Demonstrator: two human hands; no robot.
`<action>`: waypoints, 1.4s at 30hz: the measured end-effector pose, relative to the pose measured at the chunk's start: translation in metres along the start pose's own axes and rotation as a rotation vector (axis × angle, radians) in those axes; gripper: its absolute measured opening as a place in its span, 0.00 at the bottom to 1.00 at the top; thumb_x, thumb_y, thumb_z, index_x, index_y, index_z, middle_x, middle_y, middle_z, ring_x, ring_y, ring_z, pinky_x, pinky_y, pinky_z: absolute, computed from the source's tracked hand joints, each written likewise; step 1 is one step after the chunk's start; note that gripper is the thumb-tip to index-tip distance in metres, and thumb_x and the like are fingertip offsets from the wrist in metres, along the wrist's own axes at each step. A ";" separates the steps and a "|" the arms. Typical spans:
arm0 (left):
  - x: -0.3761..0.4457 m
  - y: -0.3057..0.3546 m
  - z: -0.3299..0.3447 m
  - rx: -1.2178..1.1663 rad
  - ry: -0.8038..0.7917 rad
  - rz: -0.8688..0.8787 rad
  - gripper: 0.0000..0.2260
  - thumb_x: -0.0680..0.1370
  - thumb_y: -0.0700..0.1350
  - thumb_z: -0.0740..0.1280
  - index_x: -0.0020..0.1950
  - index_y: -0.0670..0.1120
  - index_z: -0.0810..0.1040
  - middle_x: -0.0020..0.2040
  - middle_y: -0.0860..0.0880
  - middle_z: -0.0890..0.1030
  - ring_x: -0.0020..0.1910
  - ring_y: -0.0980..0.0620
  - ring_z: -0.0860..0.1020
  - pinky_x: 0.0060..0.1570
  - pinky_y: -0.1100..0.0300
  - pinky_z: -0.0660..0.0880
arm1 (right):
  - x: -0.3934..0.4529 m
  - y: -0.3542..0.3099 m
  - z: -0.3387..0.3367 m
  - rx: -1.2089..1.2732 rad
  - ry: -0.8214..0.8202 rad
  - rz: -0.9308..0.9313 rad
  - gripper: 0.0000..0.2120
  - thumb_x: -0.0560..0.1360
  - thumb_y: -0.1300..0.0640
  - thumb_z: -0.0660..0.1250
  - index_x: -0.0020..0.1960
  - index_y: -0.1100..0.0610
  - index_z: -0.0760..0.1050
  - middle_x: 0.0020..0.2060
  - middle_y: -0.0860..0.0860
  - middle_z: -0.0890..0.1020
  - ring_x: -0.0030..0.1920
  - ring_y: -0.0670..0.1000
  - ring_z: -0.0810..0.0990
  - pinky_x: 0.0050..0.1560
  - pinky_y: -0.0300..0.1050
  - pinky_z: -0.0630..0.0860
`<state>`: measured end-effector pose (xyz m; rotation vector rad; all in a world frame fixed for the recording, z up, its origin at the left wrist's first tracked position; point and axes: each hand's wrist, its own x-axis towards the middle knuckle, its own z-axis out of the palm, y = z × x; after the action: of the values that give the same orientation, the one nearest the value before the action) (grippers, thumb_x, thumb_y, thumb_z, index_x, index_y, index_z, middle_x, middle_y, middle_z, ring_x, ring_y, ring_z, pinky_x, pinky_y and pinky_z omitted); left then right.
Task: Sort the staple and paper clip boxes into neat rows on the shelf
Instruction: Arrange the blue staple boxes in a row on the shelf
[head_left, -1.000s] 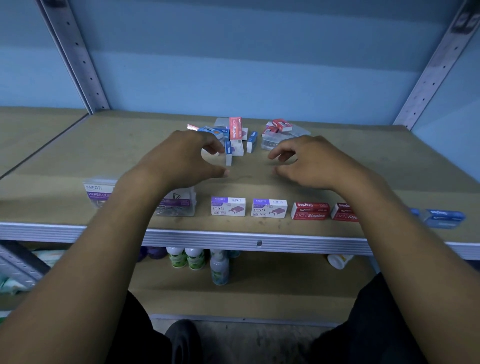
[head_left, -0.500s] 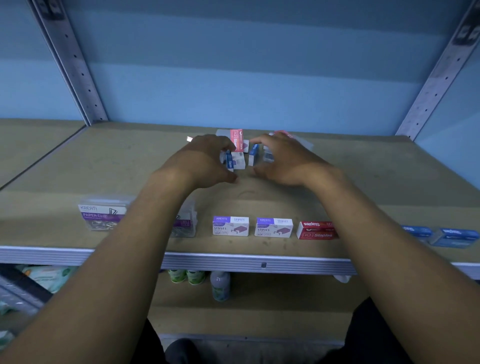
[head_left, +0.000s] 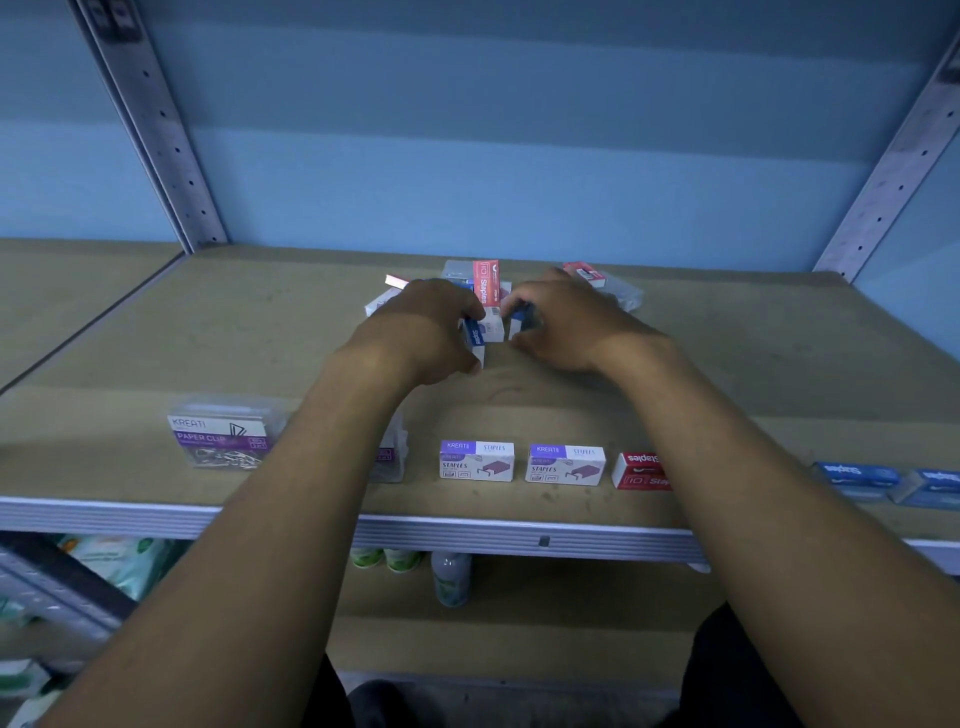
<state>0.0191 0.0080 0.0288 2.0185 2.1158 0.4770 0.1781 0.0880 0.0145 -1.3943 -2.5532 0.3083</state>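
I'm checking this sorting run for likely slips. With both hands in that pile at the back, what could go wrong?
The red staples box stands on end in the pile; either hand, left or right, could topple it. Both forearms cross the front row, so pulling back could nudge the purple-and-white staples boxes out of line.

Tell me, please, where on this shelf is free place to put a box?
Bare board lies left of the jumbled pile, behind the paper clip box, and right of the right hand. The front row is crowded around the staples boxes.
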 end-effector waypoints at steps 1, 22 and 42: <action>0.001 -0.001 0.001 -0.012 0.012 0.001 0.26 0.70 0.49 0.78 0.67 0.54 0.76 0.69 0.51 0.74 0.65 0.51 0.72 0.53 0.62 0.67 | -0.001 -0.001 -0.001 0.004 0.020 -0.014 0.10 0.76 0.54 0.71 0.55 0.43 0.80 0.64 0.51 0.75 0.69 0.57 0.69 0.67 0.60 0.70; -0.016 0.008 -0.002 -0.179 0.036 -0.133 0.19 0.64 0.57 0.79 0.51 0.53 0.83 0.50 0.54 0.78 0.45 0.55 0.75 0.34 0.67 0.67 | -0.038 -0.011 -0.039 0.178 -0.020 0.013 0.08 0.69 0.49 0.80 0.47 0.46 0.84 0.38 0.43 0.80 0.36 0.40 0.77 0.37 0.34 0.70; -0.030 0.005 -0.008 -0.122 -0.047 -0.104 0.14 0.64 0.53 0.81 0.46 0.51 0.85 0.42 0.56 0.79 0.41 0.59 0.75 0.35 0.64 0.69 | -0.058 0.001 -0.041 0.219 -0.155 0.074 0.09 0.70 0.60 0.78 0.46 0.48 0.85 0.37 0.45 0.85 0.34 0.44 0.81 0.43 0.40 0.77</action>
<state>0.0228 -0.0221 0.0353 1.8259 2.0977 0.5220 0.2216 0.0432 0.0486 -1.4329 -2.4974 0.7111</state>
